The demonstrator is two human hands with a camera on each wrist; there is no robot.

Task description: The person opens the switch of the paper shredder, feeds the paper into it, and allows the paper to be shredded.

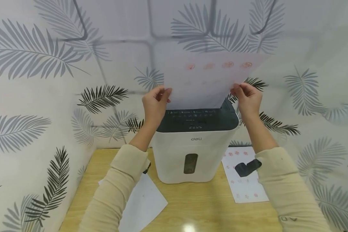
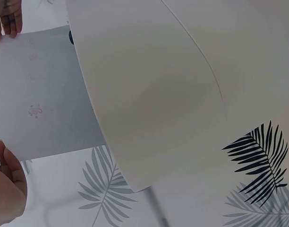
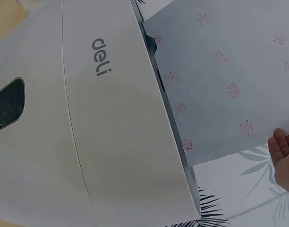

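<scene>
A white sheet of paper (image 1: 203,87) with red stamp marks stands upright above a white paper shredder (image 1: 177,154) with a dark top. The sheet's lower edge meets the back of that top, at the slot. My left hand (image 1: 156,104) pinches the sheet's left edge between thumb and fingers. At the right edge, my right hand (image 1: 249,98) pinches it too. In the right wrist view, red marks cover the paper (image 3: 220,85) beside the shredder's top edge. The left wrist view has the left hand (image 2: 10,189) at its lower left corner, by the paper's edge.
To the right of the shredder lies another stamped sheet (image 1: 240,190) on the wooden table (image 1: 191,203). Plain white paper (image 1: 145,203) lies at the left, partly under the left sleeve. Leaf-patterned cloth (image 1: 61,106) hangs behind and around the table.
</scene>
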